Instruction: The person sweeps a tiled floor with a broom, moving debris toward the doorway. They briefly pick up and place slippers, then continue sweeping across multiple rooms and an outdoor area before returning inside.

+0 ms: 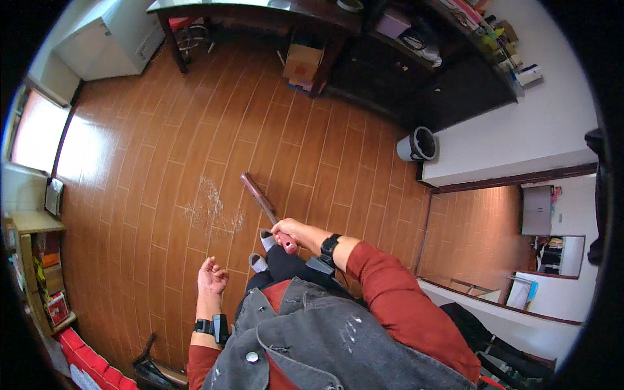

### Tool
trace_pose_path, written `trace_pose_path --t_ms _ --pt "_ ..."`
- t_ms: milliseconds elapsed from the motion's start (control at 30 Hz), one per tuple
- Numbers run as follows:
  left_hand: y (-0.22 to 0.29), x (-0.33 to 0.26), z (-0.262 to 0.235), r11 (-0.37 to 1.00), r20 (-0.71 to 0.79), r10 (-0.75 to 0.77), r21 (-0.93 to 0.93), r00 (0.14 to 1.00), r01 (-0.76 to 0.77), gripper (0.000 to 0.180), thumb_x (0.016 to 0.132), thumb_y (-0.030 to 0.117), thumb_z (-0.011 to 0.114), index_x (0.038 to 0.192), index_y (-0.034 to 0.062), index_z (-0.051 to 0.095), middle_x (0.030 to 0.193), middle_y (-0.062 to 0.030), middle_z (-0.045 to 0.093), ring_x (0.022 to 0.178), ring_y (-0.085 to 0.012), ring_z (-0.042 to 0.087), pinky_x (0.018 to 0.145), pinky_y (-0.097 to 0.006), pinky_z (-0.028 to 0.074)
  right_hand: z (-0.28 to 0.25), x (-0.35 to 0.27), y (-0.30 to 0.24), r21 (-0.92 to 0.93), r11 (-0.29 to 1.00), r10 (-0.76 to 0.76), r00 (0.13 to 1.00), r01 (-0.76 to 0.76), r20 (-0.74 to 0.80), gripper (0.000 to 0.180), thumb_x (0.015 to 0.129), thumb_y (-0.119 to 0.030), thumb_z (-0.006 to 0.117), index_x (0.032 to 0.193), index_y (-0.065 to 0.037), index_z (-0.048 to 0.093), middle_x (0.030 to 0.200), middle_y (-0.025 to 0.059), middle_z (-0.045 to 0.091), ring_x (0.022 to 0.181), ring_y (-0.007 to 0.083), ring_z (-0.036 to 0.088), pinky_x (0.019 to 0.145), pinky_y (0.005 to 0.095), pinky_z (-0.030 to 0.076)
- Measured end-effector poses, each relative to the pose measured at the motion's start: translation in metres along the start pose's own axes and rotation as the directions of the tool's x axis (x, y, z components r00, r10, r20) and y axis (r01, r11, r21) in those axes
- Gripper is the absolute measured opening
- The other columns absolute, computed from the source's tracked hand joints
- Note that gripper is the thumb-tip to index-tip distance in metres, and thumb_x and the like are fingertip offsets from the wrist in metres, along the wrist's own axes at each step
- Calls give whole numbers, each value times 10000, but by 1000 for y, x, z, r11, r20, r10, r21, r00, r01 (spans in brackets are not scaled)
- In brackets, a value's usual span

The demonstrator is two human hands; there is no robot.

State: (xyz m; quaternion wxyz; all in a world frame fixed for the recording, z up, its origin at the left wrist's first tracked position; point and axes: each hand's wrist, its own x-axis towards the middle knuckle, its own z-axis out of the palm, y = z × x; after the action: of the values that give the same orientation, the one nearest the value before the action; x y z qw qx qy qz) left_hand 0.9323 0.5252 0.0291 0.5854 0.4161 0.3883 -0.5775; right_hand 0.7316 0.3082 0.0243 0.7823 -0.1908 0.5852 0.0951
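Observation:
My right hand [284,229] is closed round the handle of a dusty-red hand brush [260,197]. The handle's butt end, with a hanging hole, sticks out toward my body. The brush's long head points away and to the left, low over the floor; whether its bristles touch the tiles I cannot tell. Left of the brush head, a patch of whitish scattered debris [209,201] lies on the tiles. My left hand [212,276] is in the air nearer to me, palm up with loosely curled fingers and nothing in it.
Brown wood-look tiles [149,188] cover the floor. A grey waste bin [416,144] stands by the wall at right, near a doorway. Beyond are a dark table [253,9], a cardboard box [303,61] and dark cabinets [416,91]. A low shelf [36,222] is at left. My slippers [258,262] show below.

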Motion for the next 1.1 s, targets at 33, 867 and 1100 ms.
trace_pose_path --t_ms 33,867,1100 --pt "3 5 8 998 23 16 52 1000 -18 120 817 249 561 770 143 593 512 20 452 411 -117 384 536 -299 418 -6 4 -5 12 999 32 999 -32 -26 195 759 -128 528 598 -78 431 515 30 433 408 147 403 312 300 265" --pt "-79 101 268 963 -300 268 56 916 -263 114 830 221 545 827 109 568 551 11 482 414 -111 428 490 -306 438 -252 123 -380 -47 997 47 946 -66 -321 195 810 -200 421 658 -86 384 539 53 370 445 224 376 366 363 297" --pt "-82 99 234 918 -418 230 -207 879 -339 91 821 210 565 842 122 561 532 23 428 367 -89 293 543 -293 397 -113 131 -289 -366 928 6 988 -63 -154 70 773 -38 459 829 -20 423 604 102 458 473 233 490 390 382 422"
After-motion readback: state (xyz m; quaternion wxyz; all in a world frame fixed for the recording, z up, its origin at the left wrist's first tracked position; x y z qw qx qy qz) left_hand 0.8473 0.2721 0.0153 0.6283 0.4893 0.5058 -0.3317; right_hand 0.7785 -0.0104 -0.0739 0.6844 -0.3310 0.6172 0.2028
